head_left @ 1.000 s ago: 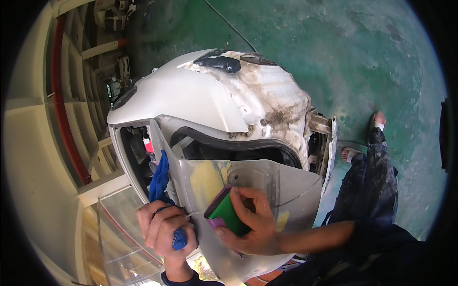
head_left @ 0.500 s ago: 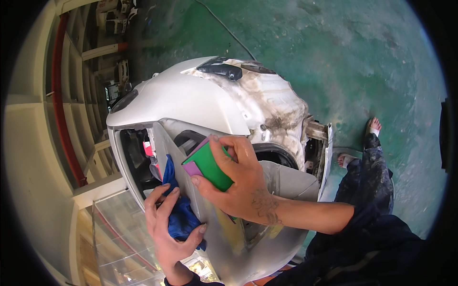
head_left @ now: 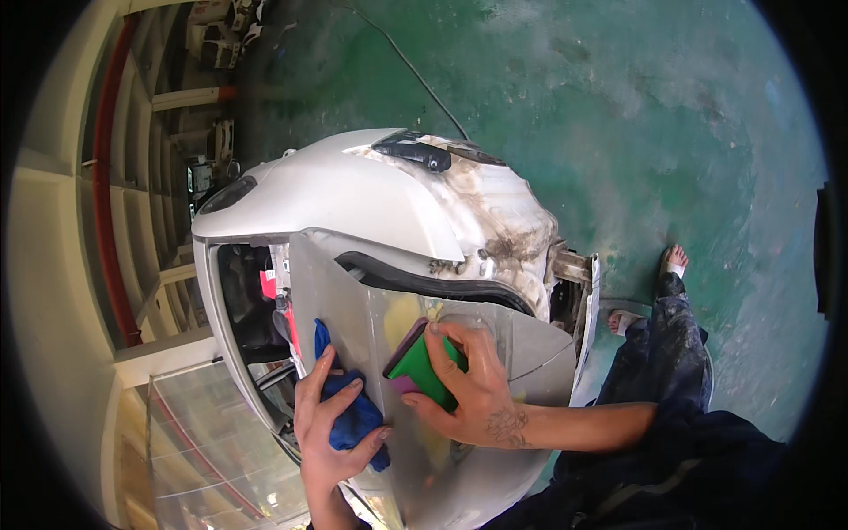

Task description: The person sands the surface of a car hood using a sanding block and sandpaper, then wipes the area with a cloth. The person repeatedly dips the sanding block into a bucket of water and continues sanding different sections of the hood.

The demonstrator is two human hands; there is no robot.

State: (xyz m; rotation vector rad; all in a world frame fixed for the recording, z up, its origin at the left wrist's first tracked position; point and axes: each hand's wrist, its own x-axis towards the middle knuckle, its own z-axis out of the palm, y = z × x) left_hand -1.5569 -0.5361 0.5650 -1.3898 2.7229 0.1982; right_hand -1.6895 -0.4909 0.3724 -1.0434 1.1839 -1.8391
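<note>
My right hand [head_left: 477, 384] is closed around a green sanding block [head_left: 426, 371] with purple abrasive sheet wrapped on its edges. The block lies against the grey car panel [head_left: 322, 278], over pale yellow patches [head_left: 399, 314]. To its left, my left hand [head_left: 329, 433] holds a bunched blue cloth [head_left: 358, 420] between thumb and fingers against the same panel. The cloth's upper tip sticks out past my fingers. The block's underside is hidden.
The white car fender [head_left: 353, 190] curves beyond the panel, beside a dusty, exposed body section [head_left: 495, 216]. A dark cable [head_left: 411, 66] crosses the green floor [head_left: 618, 124]. Shelving with a red beam [head_left: 110, 177] stands at left. My bare foot [head_left: 676, 256] shows at right.
My right hand has brought the sanding block nearer me and to the right, from the panel's far edge onto the yellow patches. My left hand keeps the cloth, slightly shifted.
</note>
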